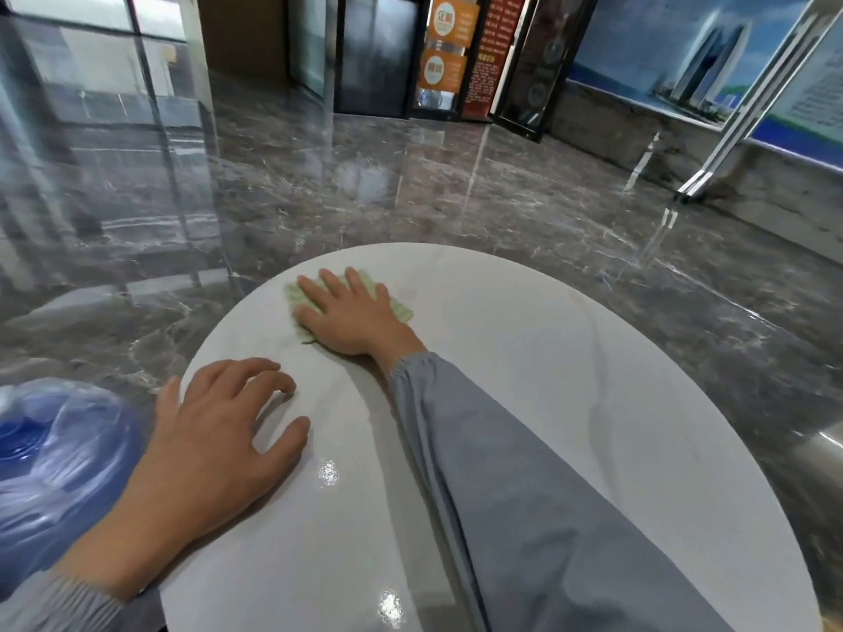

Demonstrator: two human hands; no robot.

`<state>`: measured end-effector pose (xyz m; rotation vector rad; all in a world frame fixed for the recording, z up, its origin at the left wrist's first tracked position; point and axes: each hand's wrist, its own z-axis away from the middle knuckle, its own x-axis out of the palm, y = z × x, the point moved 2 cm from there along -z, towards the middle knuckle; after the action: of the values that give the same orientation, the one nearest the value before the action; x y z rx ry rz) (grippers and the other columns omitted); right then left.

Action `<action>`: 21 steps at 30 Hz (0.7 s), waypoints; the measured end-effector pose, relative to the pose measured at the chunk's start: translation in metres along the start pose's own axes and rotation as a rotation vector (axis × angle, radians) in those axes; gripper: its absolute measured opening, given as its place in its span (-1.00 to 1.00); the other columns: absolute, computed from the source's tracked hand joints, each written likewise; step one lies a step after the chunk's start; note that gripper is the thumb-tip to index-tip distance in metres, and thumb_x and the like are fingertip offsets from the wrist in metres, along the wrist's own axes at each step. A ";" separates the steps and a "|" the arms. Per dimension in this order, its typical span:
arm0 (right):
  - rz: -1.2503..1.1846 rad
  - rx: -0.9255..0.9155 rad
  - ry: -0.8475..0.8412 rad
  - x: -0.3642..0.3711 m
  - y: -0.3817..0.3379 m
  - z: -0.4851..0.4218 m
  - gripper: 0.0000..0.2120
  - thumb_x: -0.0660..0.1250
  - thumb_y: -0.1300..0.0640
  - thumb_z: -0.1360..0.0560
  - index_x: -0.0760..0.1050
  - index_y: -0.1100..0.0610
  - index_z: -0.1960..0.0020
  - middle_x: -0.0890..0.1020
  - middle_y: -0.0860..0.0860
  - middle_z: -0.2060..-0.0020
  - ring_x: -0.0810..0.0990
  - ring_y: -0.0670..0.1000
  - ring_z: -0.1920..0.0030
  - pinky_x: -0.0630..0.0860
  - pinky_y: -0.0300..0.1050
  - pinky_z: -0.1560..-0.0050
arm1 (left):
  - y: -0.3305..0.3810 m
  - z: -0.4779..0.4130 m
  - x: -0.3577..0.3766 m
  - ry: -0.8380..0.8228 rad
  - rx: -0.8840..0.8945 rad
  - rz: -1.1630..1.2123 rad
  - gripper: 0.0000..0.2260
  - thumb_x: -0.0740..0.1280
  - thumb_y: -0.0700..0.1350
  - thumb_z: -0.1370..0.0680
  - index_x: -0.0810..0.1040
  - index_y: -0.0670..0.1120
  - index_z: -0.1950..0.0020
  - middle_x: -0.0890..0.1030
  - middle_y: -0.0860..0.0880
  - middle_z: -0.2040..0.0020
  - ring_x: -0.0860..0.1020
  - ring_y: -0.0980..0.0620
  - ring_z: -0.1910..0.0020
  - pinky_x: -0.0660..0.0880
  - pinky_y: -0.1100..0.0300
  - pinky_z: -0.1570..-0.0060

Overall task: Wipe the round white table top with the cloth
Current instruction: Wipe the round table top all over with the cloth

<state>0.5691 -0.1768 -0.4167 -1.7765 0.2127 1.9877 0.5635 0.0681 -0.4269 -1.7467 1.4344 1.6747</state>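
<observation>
The round white table top (570, 367) fills the lower middle of the view. A light green cloth (401, 308) lies flat near the table's far left rim. My right hand (349, 312) presses down on it with straight, spread fingers, and most of the cloth is hidden under the palm. My left hand (214, 431) rests on the table's near left edge. Its fingertips touch the white surface, its thumb hangs over the rim, and it holds nothing.
A blue water jug (50, 458) wrapped in clear plastic stands close to the table's left side. Glossy grey marble floor (410, 184) surrounds the table. A slanted metal stand (711, 175) and display boards stand at the far right, with doors and orange signs at the back.
</observation>
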 end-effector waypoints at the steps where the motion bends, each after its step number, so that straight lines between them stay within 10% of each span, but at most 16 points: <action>1: -0.013 -0.004 0.003 -0.001 0.003 -0.001 -0.41 -0.09 -0.34 -0.65 -0.04 -0.28 -0.65 -0.06 -0.14 -0.68 -0.17 0.07 -0.67 -0.22 0.35 -0.54 | 0.000 -0.001 0.001 -0.006 0.006 -0.011 -0.57 0.13 0.41 -0.51 0.52 0.25 -0.23 0.51 0.19 -0.34 0.42 -0.03 -0.39 0.30 -0.32 -0.39; 13: -0.148 0.786 0.148 -0.038 0.284 0.142 -0.39 -0.12 -0.31 -0.63 -0.05 -0.25 -0.66 -0.07 -0.13 -0.68 -0.16 0.10 -0.67 -0.16 0.36 -0.57 | 0.000 0.001 0.004 0.033 -0.014 -0.055 -0.60 0.14 0.39 -0.53 0.55 0.21 -0.18 0.55 0.17 -0.27 0.47 -0.07 -0.34 0.38 -0.30 -0.33; 21: -0.110 0.964 0.130 -0.038 0.354 0.174 -0.37 -0.13 -0.29 -0.62 -0.07 -0.20 -0.67 -0.04 -0.07 -0.68 -0.12 0.17 -0.66 -0.10 0.39 -0.56 | -0.005 -0.002 0.010 0.083 -0.013 -0.047 -0.59 0.18 0.35 -0.54 0.56 0.12 -0.18 0.57 0.08 -0.24 0.54 -0.16 -0.27 0.43 -0.34 -0.26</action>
<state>0.2611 -0.4264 -0.4201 -1.2191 0.9124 1.3086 0.5666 0.0641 -0.4367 -1.8630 1.4088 1.6081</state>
